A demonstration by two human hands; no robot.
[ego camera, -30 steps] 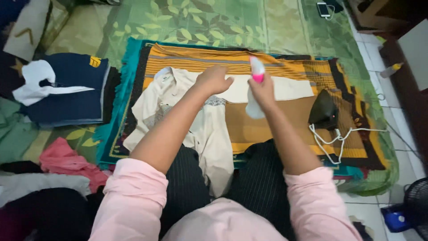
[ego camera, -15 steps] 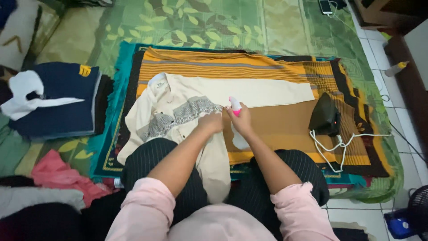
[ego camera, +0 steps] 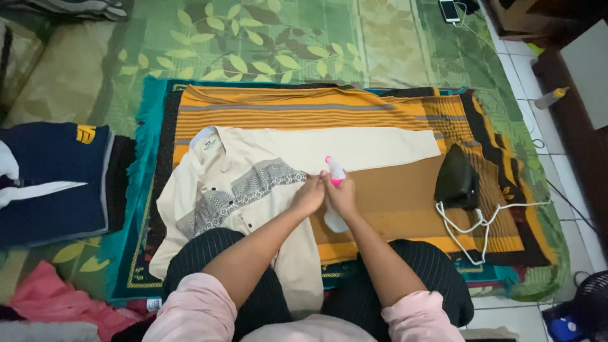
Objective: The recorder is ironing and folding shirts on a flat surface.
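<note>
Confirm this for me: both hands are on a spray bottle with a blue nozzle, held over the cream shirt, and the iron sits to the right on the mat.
One detail is wrong: the spray bottle has a pink nozzle, not blue. The head view shows the left hand and right hand together on it, over the cream shirt, with the iron to the right on the mat.

A green leaf-patterned carpet (ego camera: 253,57) covers most of the floor, with white tiles (ego camera: 538,120) showing along the right edge. Dark wooden furniture (ego camera: 570,69) stands at the far right, perhaps a cabinet, though only its edge shows. The light is dim and even.
</note>
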